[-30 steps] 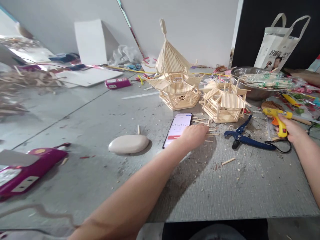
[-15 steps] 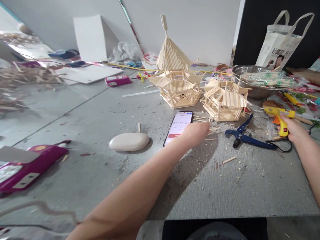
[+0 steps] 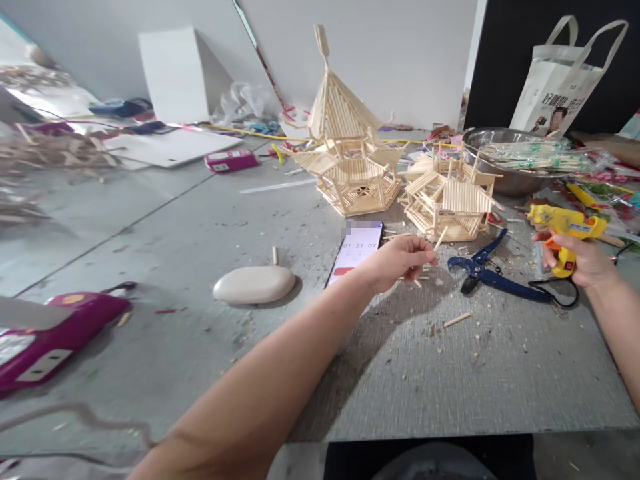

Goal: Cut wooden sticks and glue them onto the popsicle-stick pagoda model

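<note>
Between the thumb and fingers of my left hand (image 3: 403, 261) is a short wooden stick (image 3: 441, 239), held tilted upward just in front of the smaller stick model (image 3: 460, 203). My right hand (image 3: 583, 260) is wrapped around the handle of a yellow glue gun (image 3: 567, 230), whose nozzle points left. Behind my left hand stands the taller stick pavilion (image 3: 353, 150) with a pointed roof. A phone (image 3: 357, 247) showing a timer lies beside my left wrist. Blue cutters (image 3: 493, 275) rest with jaws apart between my hands, and one loose stick (image 3: 457, 320) lies in front of them.
A pale, rounded object (image 3: 254, 285) sits left of the phone. Purple power strips (image 3: 65, 333) lie at the left. A metal bowl (image 3: 515, 187) with bagged sticks and a white carrier bag (image 3: 557, 87) stand at the back right. Wood scraps dot the grey table (image 3: 480, 387).
My left hand has lifted from the small sticks on the table and now holds one of them up. My right hand has shifted slightly left with the glue gun.
</note>
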`<action>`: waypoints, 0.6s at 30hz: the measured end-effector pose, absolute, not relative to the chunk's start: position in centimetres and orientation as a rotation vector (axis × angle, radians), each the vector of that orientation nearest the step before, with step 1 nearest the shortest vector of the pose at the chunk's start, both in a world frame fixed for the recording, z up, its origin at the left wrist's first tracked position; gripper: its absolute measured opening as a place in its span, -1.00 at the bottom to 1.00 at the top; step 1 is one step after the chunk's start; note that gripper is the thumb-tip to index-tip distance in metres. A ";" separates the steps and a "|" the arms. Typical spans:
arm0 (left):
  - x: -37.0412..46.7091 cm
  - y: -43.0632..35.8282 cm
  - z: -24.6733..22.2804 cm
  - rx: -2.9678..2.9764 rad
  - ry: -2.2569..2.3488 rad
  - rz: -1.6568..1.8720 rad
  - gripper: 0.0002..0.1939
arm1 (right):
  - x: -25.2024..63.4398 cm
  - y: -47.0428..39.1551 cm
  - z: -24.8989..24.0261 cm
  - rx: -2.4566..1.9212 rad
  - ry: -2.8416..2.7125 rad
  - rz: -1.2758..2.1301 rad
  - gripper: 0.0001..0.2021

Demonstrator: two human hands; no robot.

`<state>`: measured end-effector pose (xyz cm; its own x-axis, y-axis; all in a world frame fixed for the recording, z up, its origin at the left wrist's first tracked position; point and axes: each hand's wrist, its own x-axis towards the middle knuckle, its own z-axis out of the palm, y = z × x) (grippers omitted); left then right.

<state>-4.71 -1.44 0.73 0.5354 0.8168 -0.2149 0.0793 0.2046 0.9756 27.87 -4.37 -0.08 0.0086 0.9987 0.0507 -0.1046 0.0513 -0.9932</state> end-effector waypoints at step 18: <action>-3.6 -2.0 0.1 1.041 0.731 0.673 -0.84 | 28.5 -5.2 2.6 -1.099 -1.224 1.138 -0.81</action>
